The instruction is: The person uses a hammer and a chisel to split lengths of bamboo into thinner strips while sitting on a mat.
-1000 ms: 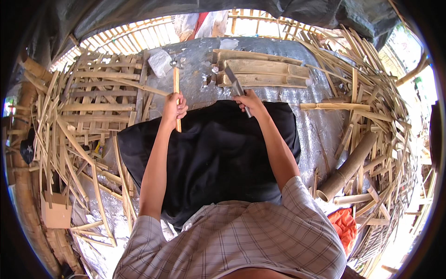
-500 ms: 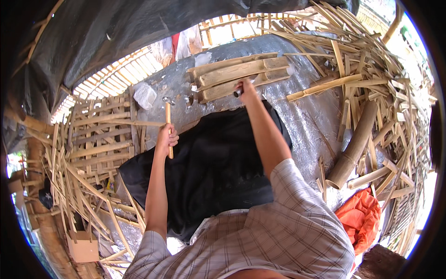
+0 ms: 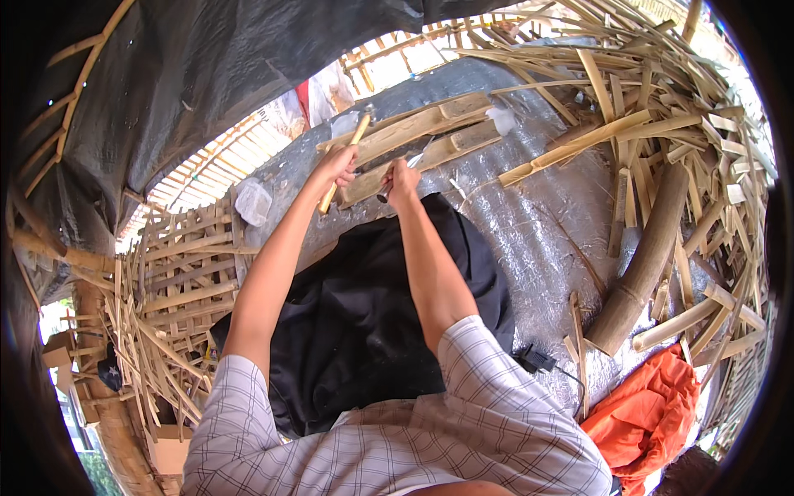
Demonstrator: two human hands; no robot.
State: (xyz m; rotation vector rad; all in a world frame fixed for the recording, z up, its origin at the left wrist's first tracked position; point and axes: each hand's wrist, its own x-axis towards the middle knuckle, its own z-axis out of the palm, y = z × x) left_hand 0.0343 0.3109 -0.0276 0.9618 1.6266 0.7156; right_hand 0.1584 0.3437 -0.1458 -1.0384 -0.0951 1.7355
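Wrapping its fingers around a hammer (image 3: 360, 134), the left hand (image 3: 337, 165) is near the right hand (image 3: 400, 180), whose curled fingers hold a metal tool (image 3: 416, 159) by split bamboo (image 3: 473, 139).

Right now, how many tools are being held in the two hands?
2: a hammer in the left hand, and a metal tool in the right hand, largely hidden by the fist.

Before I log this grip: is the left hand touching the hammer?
Touching: the head view shows the left hand closed around the hammer, handle showing above and below.
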